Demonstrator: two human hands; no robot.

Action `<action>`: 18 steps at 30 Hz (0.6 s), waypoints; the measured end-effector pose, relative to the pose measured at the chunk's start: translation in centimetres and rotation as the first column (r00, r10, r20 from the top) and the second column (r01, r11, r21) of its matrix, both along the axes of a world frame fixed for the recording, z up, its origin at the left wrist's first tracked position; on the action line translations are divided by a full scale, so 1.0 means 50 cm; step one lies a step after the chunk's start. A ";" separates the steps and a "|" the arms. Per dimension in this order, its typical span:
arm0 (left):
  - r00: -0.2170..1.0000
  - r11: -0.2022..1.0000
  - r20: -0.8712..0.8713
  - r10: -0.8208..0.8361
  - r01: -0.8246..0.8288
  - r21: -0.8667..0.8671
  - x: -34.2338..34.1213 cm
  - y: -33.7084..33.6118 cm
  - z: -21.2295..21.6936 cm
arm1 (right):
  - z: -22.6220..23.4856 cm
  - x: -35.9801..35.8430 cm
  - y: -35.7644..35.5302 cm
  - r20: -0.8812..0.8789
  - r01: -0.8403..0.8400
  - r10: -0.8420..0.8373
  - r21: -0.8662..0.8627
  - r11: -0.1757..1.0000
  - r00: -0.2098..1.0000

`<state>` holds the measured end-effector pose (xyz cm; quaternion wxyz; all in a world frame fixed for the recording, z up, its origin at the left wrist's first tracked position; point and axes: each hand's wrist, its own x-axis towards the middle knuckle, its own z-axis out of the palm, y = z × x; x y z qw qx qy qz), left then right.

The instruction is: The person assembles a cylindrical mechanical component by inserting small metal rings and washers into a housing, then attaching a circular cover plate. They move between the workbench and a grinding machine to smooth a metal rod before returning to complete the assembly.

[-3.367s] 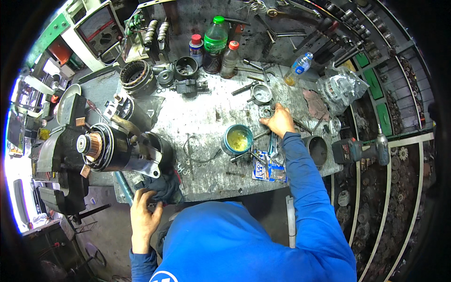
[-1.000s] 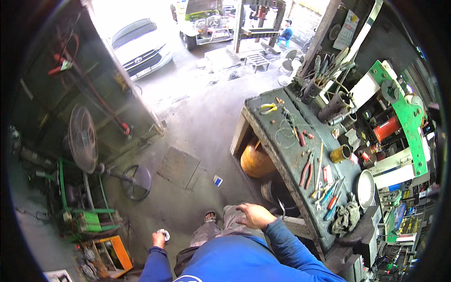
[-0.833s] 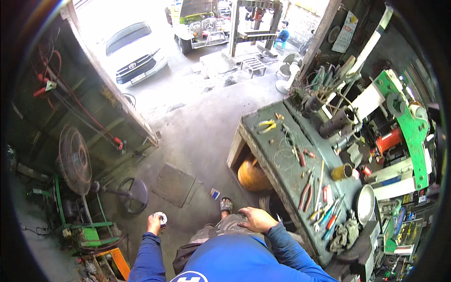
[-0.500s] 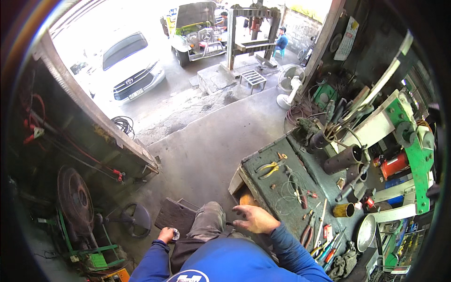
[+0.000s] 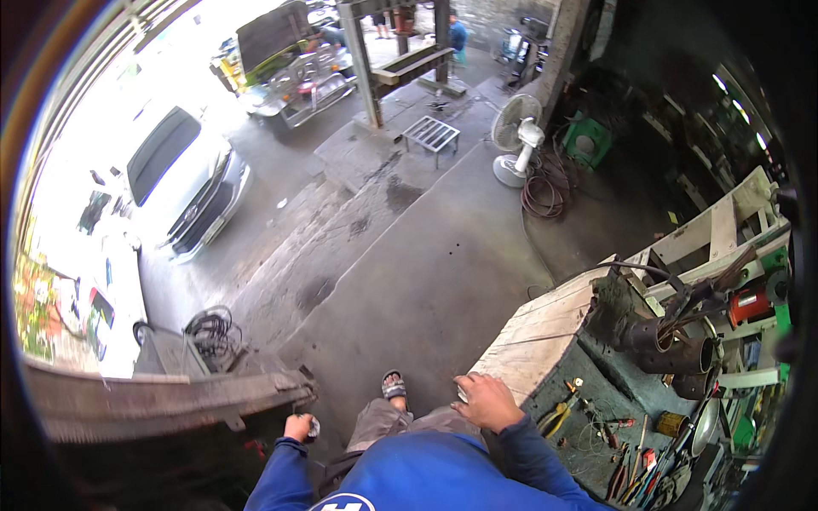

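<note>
My left hand (image 5: 297,427) is closed around a small, roundish, silvery thing (image 5: 313,428) beside my left leg; its exact kind is too small to make out. My right hand (image 5: 492,403) is over the near corner of the workbench, by its pale wooden side (image 5: 537,332). Its fingers are slightly bent and apart, with the fingertips by the board's edge; contact is hard to judge. On the dark bench top (image 5: 588,375), to the right of that hand, lie yellow-handled pliers (image 5: 558,416), thin wire and several other hand tools.
A white fan (image 5: 520,140) stands on the floor ahead near a coiled hose (image 5: 545,196). A slatted metal stand (image 5: 431,134) is farther off. A metal door-frame beam (image 5: 170,404) crosses at left, near black coiled cable (image 5: 213,332). Metal cylinders (image 5: 682,353) sit on the bench.
My view has swung, so the doorway beam now lies lower left. I have shifted beside the bench; my right hand is now at its wooden edge. My left hand still holds the silvery thing.
</note>
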<state>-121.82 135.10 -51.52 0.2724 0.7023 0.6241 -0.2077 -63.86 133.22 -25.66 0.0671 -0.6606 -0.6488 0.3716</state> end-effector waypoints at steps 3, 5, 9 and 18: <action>0.604 0.643 0.387 0.697 -0.765 0.037 0.053 0.278 0.087 | -0.019 0.022 0.150 0.034 0.002 0.001 -0.106 0.994 0.999; 0.487 0.573 0.478 0.731 -0.818 -0.041 0.097 0.447 0.115 | -0.032 0.053 0.234 0.050 0.056 -0.051 -0.105 0.993 0.997; 0.723 0.796 0.456 0.520 -0.603 0.048 0.195 0.713 0.059 | -0.077 0.144 0.428 0.135 0.144 -0.126 -0.136 0.980 0.983; 0.811 0.788 0.037 0.584 -0.555 -0.267 0.419 1.060 -0.103 | -0.054 0.453 1.010 0.291 0.170 -0.109 -0.191 0.967 0.950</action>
